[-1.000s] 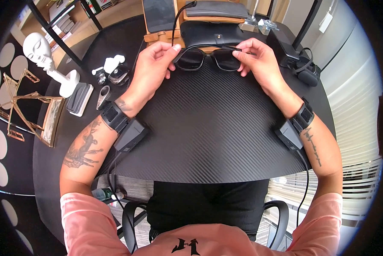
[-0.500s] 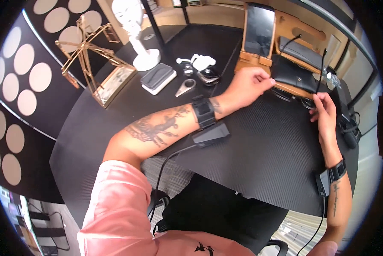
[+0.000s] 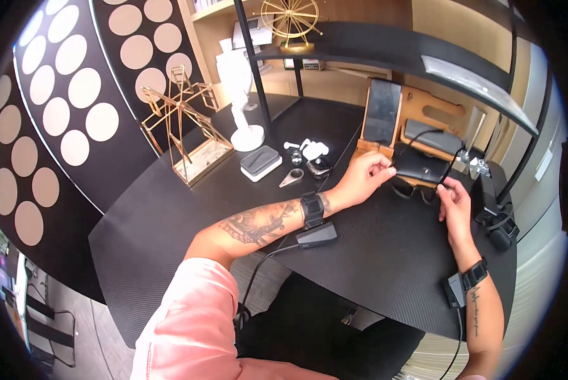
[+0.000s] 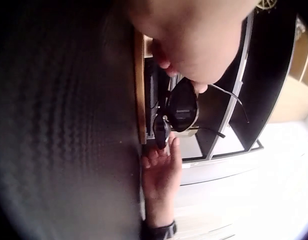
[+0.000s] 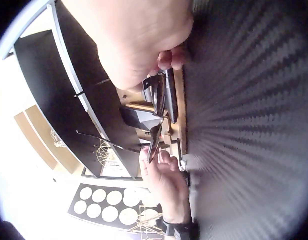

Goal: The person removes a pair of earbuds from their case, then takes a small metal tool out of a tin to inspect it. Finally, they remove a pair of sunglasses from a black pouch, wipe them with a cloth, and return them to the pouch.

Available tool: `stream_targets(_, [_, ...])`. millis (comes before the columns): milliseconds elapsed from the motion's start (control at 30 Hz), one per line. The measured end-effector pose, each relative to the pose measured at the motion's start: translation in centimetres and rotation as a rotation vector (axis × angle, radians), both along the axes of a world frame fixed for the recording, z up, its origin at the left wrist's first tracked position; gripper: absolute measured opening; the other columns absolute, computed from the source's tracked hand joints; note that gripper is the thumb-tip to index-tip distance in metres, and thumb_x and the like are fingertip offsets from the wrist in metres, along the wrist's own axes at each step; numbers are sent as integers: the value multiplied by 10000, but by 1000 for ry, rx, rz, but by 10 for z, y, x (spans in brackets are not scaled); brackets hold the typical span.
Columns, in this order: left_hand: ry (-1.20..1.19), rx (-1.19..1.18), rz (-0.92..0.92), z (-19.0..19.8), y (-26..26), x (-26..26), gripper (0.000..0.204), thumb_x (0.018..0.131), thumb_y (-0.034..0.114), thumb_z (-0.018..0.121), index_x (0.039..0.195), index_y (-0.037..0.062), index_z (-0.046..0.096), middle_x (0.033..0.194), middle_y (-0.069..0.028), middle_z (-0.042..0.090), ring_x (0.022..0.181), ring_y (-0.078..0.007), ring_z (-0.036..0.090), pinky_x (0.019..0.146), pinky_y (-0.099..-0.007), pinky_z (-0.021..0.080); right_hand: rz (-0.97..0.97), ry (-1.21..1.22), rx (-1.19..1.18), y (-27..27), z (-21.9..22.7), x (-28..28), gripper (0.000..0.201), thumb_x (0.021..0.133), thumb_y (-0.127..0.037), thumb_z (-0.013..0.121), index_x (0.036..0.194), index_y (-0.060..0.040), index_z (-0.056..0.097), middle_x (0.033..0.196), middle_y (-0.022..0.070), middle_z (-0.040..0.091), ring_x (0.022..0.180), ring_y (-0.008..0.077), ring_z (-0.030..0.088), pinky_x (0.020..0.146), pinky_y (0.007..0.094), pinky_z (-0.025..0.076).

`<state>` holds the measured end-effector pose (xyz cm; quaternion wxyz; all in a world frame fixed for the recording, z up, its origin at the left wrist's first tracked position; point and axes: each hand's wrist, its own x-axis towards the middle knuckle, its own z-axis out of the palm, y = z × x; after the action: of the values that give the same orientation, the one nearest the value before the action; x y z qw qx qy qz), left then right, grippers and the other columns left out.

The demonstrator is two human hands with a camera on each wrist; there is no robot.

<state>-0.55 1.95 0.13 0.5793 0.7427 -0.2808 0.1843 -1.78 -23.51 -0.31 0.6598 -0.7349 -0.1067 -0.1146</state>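
Note:
A pair of dark sunglasses (image 3: pixel 403 188) is held between both hands, with its temples unfolded and pointing up and away from the person. The left hand (image 3: pixel 365 177) pinches the frame's left end between thumb and fingers. At the other end, the right hand (image 3: pixel 456 206) pinches the frame close to where the temple begins. Both dark lenses (image 4: pixel 184 105) show in the left wrist view, above the tabletop. Just behind the sunglasses lies a black glasses case (image 3: pixel 420 166) with a snap, in front of a wooden stand (image 3: pixel 417 104) that bears a phone (image 3: pixel 383 111).
Left on the black table (image 3: pixel 372 253) are a white bust (image 3: pixel 236 95), a gold windmill-like model (image 3: pixel 182 120), a grey-and-white box (image 3: pixel 261 163) and white earbuds (image 3: pixel 313 149). A black headset-like item (image 3: pixel 502 228) sits at the right edge. A shelf (image 3: pixel 385 41) spans the back.
The right temple, folded along the frame a second ago, now stands unfolded like the left one. The head view has turned left and lifted, so both hands appear further right.

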Motion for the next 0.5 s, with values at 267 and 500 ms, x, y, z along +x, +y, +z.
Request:
stream_targets(267, [-198,223,-28,41,-13,-40,151,871,146,660,852,9,598,765,-8,506,631,-60,476,550,-226,396,37,-58,24,-8,-4,8,193,965,-247,515,906,-67,549,606,-32,483,410,40,405,354,193,341])
stream_targets(500, [-183,303,-20,67,-2,-63,184,877,176,656,859,11,576,795,-9,519,674,-61,504,565,-229,422,126,-19,252,-1,-3,6,250,1012,-293,380,945,-84,500,617,-9,503,425,61,448,342,205,372])
